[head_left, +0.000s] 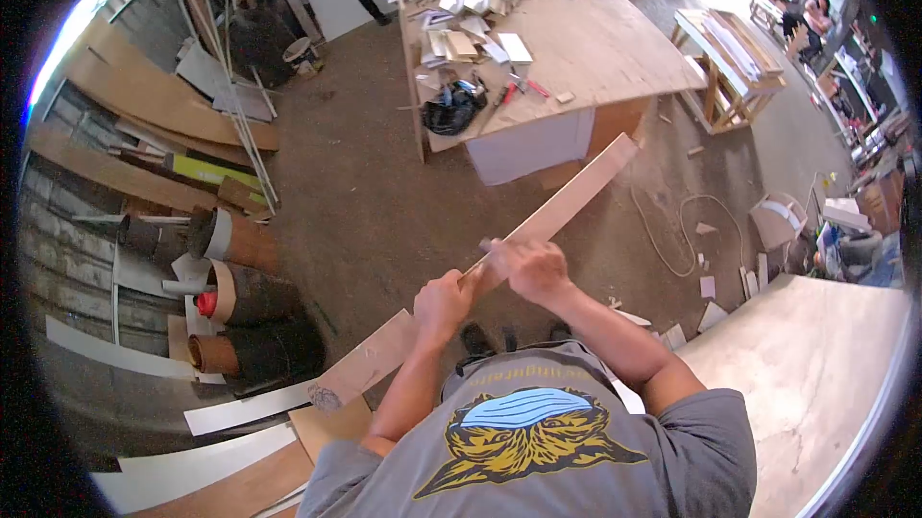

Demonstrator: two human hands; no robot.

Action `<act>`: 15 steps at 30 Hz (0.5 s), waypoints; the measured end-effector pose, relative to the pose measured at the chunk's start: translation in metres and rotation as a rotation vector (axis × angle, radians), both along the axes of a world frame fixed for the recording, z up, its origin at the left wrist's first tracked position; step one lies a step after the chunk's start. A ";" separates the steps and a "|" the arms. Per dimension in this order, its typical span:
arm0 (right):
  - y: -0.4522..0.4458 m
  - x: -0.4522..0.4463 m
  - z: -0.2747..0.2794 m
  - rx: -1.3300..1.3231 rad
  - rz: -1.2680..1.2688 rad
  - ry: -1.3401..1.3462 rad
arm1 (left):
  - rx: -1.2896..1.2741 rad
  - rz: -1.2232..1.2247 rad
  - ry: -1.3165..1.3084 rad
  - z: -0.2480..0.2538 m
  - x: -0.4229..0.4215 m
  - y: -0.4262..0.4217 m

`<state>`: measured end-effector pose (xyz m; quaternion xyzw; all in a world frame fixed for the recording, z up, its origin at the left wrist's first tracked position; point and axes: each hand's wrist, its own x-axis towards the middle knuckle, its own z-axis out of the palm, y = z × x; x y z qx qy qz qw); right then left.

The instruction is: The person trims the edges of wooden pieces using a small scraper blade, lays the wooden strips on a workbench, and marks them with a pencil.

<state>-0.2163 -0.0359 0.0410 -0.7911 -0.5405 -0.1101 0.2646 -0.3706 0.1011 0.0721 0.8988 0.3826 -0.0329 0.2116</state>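
Note:
A long, narrow wooden board (pixel 574 193) runs diagonally in front of my body, from the lower left up to the upper right. My left hand (pixel 443 308) is closed around its middle. Close by, my right hand (pixel 534 273) forms a fist against the board's face. From its thumb side pokes a small dark end (pixel 487 245); the rest is hidden in the fingers, so I cannot make out what it is. The board's lower end, with a dark round mark, lies beyond my left forearm.
A large worktable (pixel 576 57) ahead carries piled wood offcuts, a black bag (pixel 453 107) and red-handled tools. Rolls of sheet material (pixel 259 292) stand left. A pale panel (pixel 807 374) lies right, near a cord (pixel 684 230) on the floor. Other people are farther back.

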 end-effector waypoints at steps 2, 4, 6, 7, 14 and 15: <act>0.027 0.006 -0.004 0.053 -0.109 -0.047 | -0.005 0.037 -0.009 -0.001 -0.019 0.022; 0.056 0.001 -0.006 0.159 -0.028 -0.050 | -0.013 0.057 -0.026 -0.007 -0.034 0.044; 0.085 -0.011 -0.001 0.277 0.081 -0.066 | -0.016 0.069 -0.053 -0.015 -0.046 0.064; 0.102 -0.016 0.000 0.299 0.108 -0.091 | -0.023 0.058 -0.043 -0.016 -0.051 0.074; 0.170 -0.044 -0.020 0.151 0.156 0.067 | -0.012 -0.003 -0.033 -0.008 -0.085 0.122; 0.175 -0.049 -0.017 0.128 0.136 0.104 | -0.008 -0.022 -0.042 -0.008 -0.088 0.129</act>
